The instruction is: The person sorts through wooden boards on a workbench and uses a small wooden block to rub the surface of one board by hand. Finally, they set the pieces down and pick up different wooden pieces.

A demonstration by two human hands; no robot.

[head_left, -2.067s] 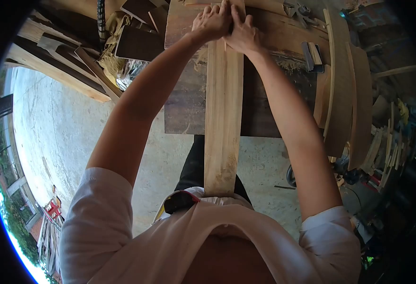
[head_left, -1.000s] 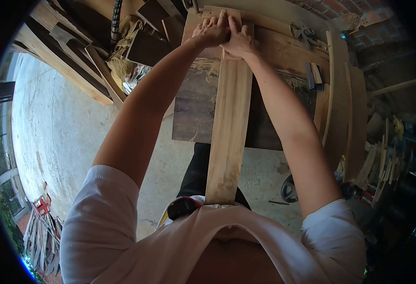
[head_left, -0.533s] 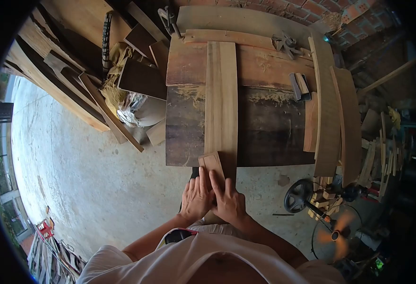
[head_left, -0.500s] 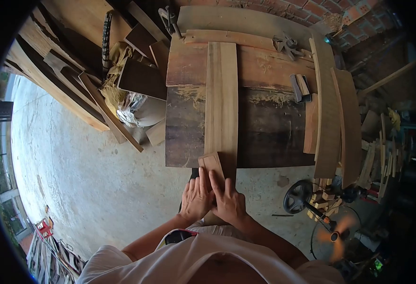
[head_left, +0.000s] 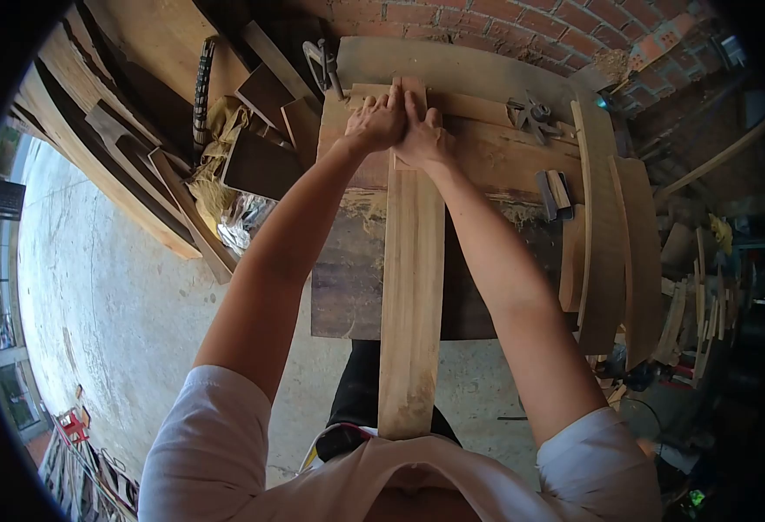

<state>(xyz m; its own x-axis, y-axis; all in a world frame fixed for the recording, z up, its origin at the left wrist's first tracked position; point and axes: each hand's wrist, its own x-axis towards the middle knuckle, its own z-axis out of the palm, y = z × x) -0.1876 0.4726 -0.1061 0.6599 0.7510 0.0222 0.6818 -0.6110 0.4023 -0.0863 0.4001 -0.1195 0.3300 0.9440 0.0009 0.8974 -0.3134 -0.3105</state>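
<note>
A long pale wooden board [head_left: 413, 287] lies lengthwise across the dark worktable [head_left: 343, 300], its near end overhanging the edge and reaching my waist. At its far end a flat tan sanding block [head_left: 411, 84] rests on it. My left hand [head_left: 375, 122] grips the block's left side, fingers bent. From the right, my right hand [head_left: 426, 139] presses on the same block with its fingers pointing forward. Both arms are stretched out, and the hands hide most of the block.
A clamp [head_left: 322, 65] stands at the table's back left corner. Metal tool parts [head_left: 535, 117] and a small open box [head_left: 555, 195] lie on the right. Long planks [head_left: 604, 235] line the right edge. More boards [head_left: 139, 165] lean at the left.
Both hands have pushed the sanding block away from me, from the board's near part to its far end. My arms have straightened, and the view has shifted slightly.
</note>
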